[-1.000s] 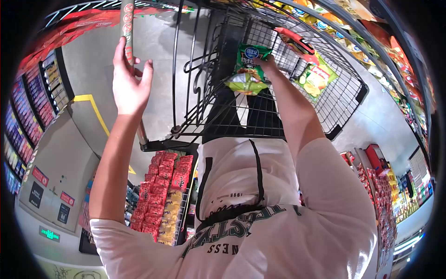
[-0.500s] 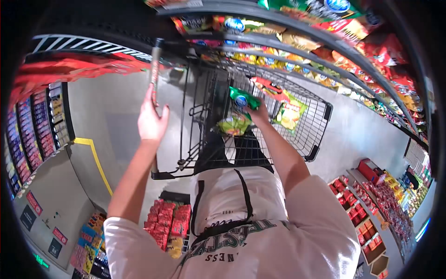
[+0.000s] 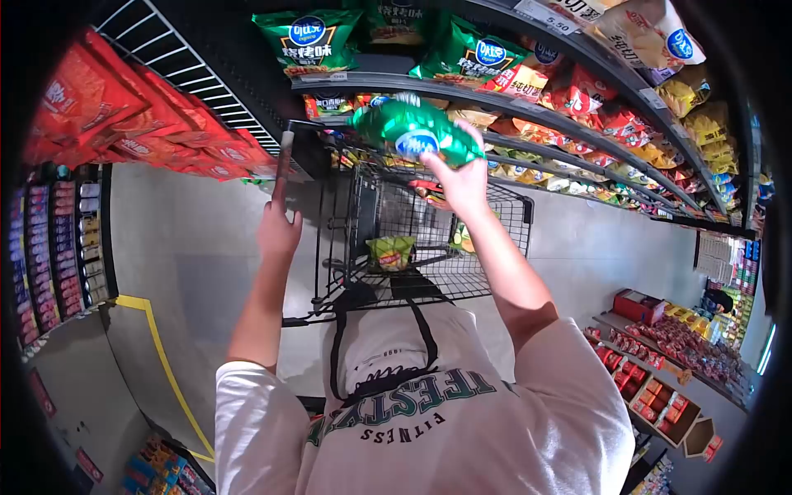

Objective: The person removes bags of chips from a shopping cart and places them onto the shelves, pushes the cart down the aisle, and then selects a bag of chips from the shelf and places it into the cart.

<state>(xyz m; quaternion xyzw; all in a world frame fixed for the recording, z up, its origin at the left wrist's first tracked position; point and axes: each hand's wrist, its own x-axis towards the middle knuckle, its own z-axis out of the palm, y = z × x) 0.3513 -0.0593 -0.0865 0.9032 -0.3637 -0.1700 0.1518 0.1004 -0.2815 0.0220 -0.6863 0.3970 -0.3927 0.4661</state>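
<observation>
A green bag of chips (image 3: 412, 136) with a blue oval logo is pinched in my right hand (image 3: 462, 183). It is held above the far side of the cart, in front of the snack shelf, and slightly blurred. My left hand (image 3: 279, 229) is closed round the shopping cart handle (image 3: 285, 165). Inside the black wire shopping cart (image 3: 487, 285) lies a yellow-green snack bag (image 3: 391, 253). Another light green bag (image 3: 464, 238) and a red package (image 3: 429, 193) are partly hidden by my right arm and hand.
Tiered shelves of snack bags (image 3: 577, 115) curve along the far and right side, with green chip bags (image 3: 309, 41) on top. Red bags (image 3: 124, 124) hang by a wire rack at left. Boxed goods (image 3: 652, 396) stand at lower right. Yellow tape (image 3: 165, 355) marks the floor.
My right hand has lifted the green chip bag from over the cart up toward the shelf. My left hand stays at the handle. The view has tilted up toward the shelves.
</observation>
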